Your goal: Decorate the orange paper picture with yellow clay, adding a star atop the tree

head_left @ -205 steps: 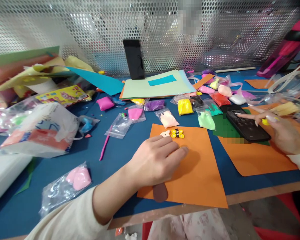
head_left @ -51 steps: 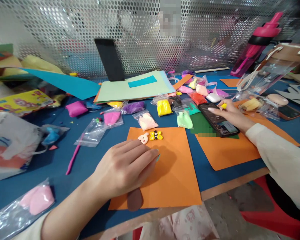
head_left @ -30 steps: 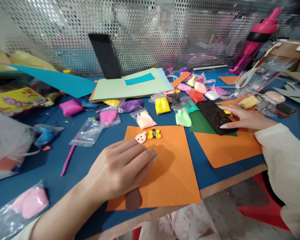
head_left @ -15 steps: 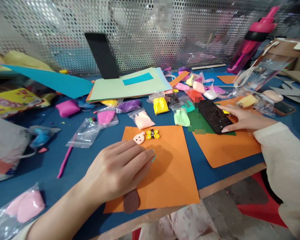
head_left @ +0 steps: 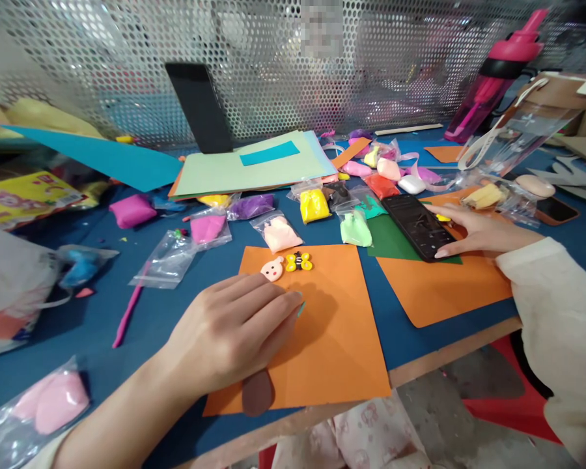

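Smartphone (head_left: 410, 221) is lying partly over green paper (head_left: 388, 241); we are judging it stiff, slippery, best held by its long edges. Our right hand (head_left: 478, 231) is overlapping it, our left hand (head_left: 232, 322) curling over orange cardstock (head_left: 339, 352); neither grip is showing clearly.

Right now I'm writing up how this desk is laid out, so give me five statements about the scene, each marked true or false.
1. The left hand is over the orange sheet that bears the yellow winged figure. True.
2. The brown piece lies at that sheet's far edge. False: the brown piece is at its near edge.
3. The right hand is on the pink bottle. False: the right hand is at the black phone lying partly over green paper.
4. The blue strip lies on pale green paper. True.
5. The face piece is beside the yellow winged figure. True.
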{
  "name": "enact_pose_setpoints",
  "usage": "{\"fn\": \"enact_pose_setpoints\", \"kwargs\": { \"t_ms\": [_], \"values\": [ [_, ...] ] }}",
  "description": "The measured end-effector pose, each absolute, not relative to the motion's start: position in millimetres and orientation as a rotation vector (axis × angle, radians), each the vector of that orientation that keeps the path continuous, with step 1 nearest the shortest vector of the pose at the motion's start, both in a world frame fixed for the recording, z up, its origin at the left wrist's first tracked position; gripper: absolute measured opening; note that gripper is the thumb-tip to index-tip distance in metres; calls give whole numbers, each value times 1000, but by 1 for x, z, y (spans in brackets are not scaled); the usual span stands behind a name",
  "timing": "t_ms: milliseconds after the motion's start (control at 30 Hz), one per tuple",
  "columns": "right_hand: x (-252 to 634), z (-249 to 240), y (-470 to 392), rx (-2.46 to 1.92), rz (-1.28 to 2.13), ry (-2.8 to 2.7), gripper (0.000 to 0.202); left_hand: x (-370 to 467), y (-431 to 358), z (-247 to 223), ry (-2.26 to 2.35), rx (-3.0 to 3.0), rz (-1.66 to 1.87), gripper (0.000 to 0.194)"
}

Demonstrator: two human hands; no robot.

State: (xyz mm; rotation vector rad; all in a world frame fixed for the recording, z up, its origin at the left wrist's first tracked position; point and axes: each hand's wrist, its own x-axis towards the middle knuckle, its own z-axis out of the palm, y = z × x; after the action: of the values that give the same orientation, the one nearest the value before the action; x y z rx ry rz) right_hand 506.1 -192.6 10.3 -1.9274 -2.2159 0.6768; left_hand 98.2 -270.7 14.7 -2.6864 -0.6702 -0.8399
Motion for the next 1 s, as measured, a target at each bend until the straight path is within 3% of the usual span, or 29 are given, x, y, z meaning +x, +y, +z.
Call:
{"fn": "enact_pose_setpoints", "kwargs": {
  "t_ms": [167, 533, 800, 1000],
  "values": [
    [503, 11, -193, -1850, 717, -2239, 99, 98, -271, 16, -670, -2698, -833, 5],
    [506, 12, -193, -1703, 881, -2134, 103, 97, -271, 14, -676, -2710, -823, 5],
    [502, 9, -202, -1736, 1051, -1626, 49, 97, -274, 16, -659, -2711, -842, 5],
    [510, 8, -196, -1777, 964, -1760, 46, 97, -273, 16, -664, -2706, -830, 4]
  ]
}}
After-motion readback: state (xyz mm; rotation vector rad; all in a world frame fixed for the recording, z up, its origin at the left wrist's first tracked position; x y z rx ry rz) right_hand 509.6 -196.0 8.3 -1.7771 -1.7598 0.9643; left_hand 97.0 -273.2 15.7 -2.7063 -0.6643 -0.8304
